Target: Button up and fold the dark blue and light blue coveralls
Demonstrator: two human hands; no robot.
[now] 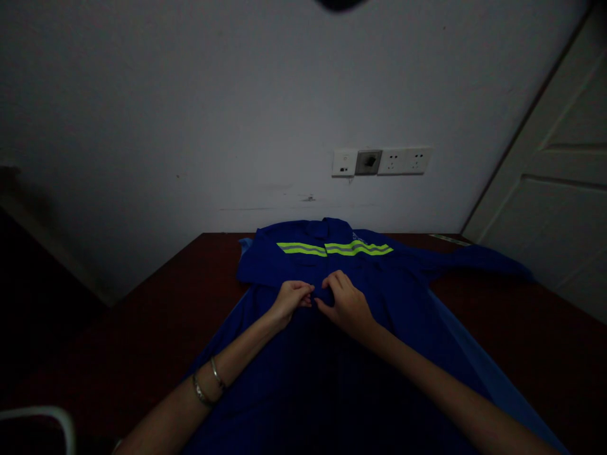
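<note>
A blue work jacket (403,297) with a yellow-green reflective stripe (332,249) across the chest lies flat on a dark brown table (156,322), collar toward the wall. My left hand (291,300) and my right hand (346,303) meet at the jacket's front opening just below the stripe. Both hands are closed in a pinch on the fabric edges there. Two thin bracelets (208,382) circle my left wrist. One sleeve (478,260) stretches out to the right.
A pale wall rises behind the table, with a row of sockets (382,162) above the jacket. A white door (554,202) stands at the right. A curved white rail (47,417) shows at the bottom left corner.
</note>
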